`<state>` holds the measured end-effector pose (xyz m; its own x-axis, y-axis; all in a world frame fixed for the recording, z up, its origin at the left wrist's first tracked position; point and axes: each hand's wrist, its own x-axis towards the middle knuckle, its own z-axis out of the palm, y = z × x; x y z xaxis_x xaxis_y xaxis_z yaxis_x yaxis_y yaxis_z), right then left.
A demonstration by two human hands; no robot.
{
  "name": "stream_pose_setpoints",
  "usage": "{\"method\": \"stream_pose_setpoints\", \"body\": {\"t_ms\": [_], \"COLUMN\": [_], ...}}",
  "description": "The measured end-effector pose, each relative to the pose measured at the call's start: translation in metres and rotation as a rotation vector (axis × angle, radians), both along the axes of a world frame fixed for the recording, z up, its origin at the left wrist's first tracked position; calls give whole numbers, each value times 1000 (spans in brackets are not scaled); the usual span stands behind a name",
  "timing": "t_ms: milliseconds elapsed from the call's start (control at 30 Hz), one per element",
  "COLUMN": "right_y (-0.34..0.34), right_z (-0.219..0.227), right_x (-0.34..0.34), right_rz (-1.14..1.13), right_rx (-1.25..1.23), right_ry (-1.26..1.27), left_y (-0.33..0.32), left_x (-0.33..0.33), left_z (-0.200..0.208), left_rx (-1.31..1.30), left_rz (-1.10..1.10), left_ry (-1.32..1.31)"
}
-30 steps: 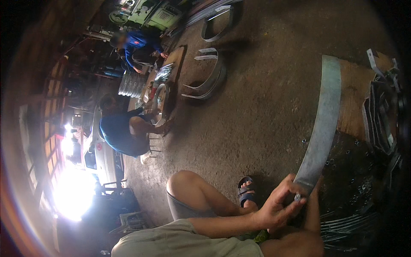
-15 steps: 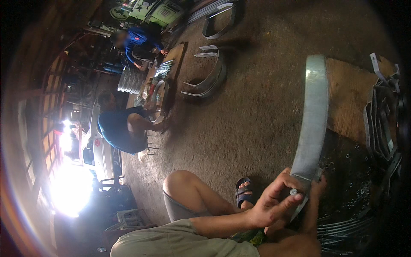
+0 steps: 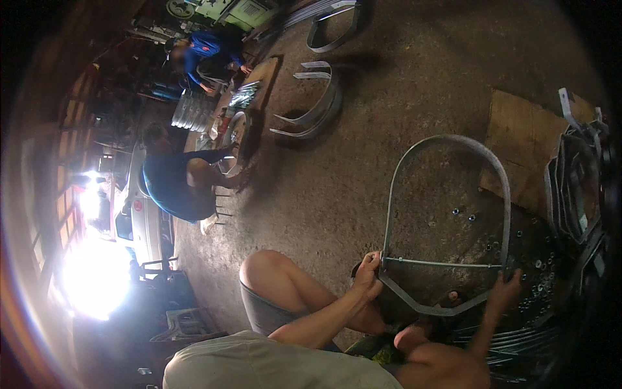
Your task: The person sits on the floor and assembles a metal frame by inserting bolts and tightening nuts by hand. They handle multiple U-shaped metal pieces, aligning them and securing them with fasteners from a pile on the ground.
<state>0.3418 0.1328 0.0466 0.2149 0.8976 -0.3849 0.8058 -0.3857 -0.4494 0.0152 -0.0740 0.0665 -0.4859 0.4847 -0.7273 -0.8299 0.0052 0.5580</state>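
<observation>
Between my hands is a grey metal band bent into a closed loop, rounded at the far end and angled at the near end. A thin metal rod spans it from side to side. My left hand is closed on the loop's left side by one rod end. At the other rod end, my right hand grips the right side, its fingers partly hidden by the band. Loose nuts lie on the floor beyond and beside the loop.
A brown board and stacked bent bands lie to the right. Long rods rest at lower right. More curved bands are on the floor ahead. Two people work by a low board at the left; green machinery stands behind.
The loop has turned from edge-on to face-on, so its opening and the rod now show. My hands have spread apart, left hand to the left, right hand to the right.
</observation>
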Motion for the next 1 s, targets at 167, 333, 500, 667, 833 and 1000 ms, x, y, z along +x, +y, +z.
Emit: {"method": "stream_pose_setpoints", "body": {"t_ms": [167,333,500,667,833,1000], "right_y": [-40,-21,23,24,25,20], "right_z": [-29,-65,-53,-65,-57,-81], "right_x": [2,47,37,42,20,19], "right_rz": [44,-370,-354,-271,-212,-150], "right_rx": [135,45,-208,-133,-227,-89], "right_ry": [-55,686,853,659,634,489], "left_y": [-21,3,-15,-2,8,-9], "left_x": [-2,2,2,3,-3,-6], "left_z": [-64,-43,-73,-93,-68,-82], "left_rx": [-170,-441,-327,-388,-564,-386], "left_rz": [98,-114,-49,34,61,68], "left_ry": [-91,21,119,-45,24,17]}}
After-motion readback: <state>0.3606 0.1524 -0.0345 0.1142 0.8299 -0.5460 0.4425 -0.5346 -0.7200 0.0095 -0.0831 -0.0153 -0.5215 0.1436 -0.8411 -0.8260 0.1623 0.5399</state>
